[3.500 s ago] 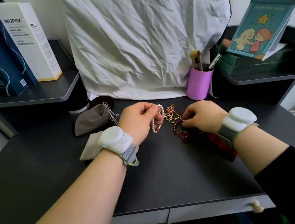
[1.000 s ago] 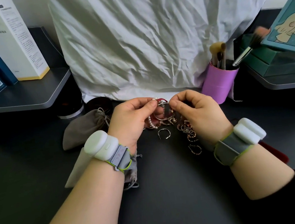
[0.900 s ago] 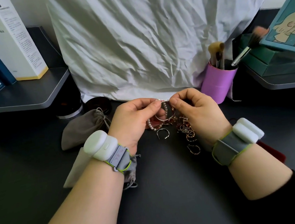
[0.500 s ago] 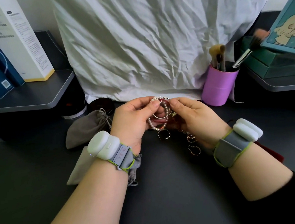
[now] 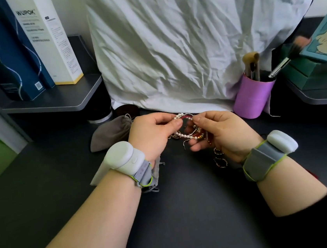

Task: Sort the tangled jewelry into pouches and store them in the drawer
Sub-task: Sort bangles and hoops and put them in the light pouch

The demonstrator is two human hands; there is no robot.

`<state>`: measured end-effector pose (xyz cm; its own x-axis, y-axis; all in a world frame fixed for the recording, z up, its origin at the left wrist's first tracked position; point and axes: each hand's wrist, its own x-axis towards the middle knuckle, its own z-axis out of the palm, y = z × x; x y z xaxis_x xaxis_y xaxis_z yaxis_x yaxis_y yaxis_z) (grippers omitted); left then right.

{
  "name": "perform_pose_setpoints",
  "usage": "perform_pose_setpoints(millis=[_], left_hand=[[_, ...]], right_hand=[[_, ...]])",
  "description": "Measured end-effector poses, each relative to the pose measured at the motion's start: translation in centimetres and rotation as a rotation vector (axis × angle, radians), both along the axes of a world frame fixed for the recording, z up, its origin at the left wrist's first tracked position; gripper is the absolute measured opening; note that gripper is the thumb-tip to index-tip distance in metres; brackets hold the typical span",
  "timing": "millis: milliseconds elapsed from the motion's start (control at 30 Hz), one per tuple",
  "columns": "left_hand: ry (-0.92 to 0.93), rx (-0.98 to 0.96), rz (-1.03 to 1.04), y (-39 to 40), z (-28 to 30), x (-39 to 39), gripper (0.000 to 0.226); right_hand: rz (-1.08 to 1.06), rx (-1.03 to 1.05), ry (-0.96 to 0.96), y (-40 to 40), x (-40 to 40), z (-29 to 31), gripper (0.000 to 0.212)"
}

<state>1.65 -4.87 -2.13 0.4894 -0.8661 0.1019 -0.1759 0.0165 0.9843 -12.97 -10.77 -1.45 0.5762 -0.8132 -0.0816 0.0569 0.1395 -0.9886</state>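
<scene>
Above the dark desk point(image 5: 189, 212), in front of a crumpled white sheet point(image 5: 189, 39), the left hand point(image 5: 151, 135) and right hand point(image 5: 222, 131) each pinch the pearl bracelet point(image 5: 183, 135) amid tangled jewelry point(image 5: 219, 158). A grey pouch point(image 5: 111, 136) lies left of the hands, a purple brush cup point(image 5: 253, 97) right.

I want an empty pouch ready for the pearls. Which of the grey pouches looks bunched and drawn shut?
The darker grey pouch behind the left hand, near the black jar: rounded, cord gathered at its neck. The paler pouch under the left wrist lies flat.
</scene>
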Motion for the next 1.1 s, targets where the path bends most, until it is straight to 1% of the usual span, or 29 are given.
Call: perform_pose_setpoints(millis=[133, 200, 333, 433, 533, 600, 700, 767, 833, 867, 967, 1100], left_hand=[[-0.058, 0.05, -0.004, 1.6, 0.2, 0.3, 0.006], [-0.154, 0.074, -0.012, 2.3, 0.4, 0.5, 0.012], [-0.365, 0.13, 0.034, 4.6, 0.8, 1.7, 0.016], [-0.503, 0.263, 0.076, 5.8, 0.8, 1.7, 0.032], [-0.7, 0.417, 0.017, 6.8, 0.8, 1.1, 0.044], [-0.801, 0.464, -0.02, 7.1, 0.7, 1.0, 0.041], [-0.84, 0.462, -0.019, 7.3, 0.5, 1.3, 0.019], [-0.795, 0.437, -0.01, 7.4, 0.4, 1.8, 0.007], [-0.708, 0.407, 0.011, 7.5, 0.1, 2.3, 0.008], [-0.618, 0.377, 0.025, 7.6, 0.0, 2.6, 0.011], [-0.274, 0.265, 0.058, 8.1, -0.3, 3.4, 0.012], [0.063, 0.186, 0.103, 8.8, 0.0, 3.9, 0.009]], right_hand=[[0.06, -0.072, 0.058, 0.4, -0.3, 0.6, 0.014], [0.064, -0.115, 0.08, 0.6, -0.4, 0.9, 0.015], [0.06, -0.173, 0.101, 1.9, -0.1, 1.6, 0.014], [0.071, -0.199, 0.138, 2.7, -0.3, 2.0, 0.013], [0.059, -0.236, 0.165, 3.6, -0.4, 2.5, 0.014], [0.046, -0.249, 0.168, 4.0, -0.3, 2.7, 0.015], [0.044, -0.232, 0.145, 4.8, 0.0, 3.0, 0.014], [0.037, -0.219, 0.115, 5.4, 0.4, 3.1, 0.013], [0.02, -0.184, 0.069, 5.9, 0.8, 3.1, 0.013], [0.012, -0.164, 0.043, 6.1, 1.1, 3.1, 0.013], [-0.022, -0.106, -0.015, 6.9, 2.3, 2.8, 0.014], [-0.066, -0.065, -0.026, 7.9, 3.9, 2.1, 0.015]])
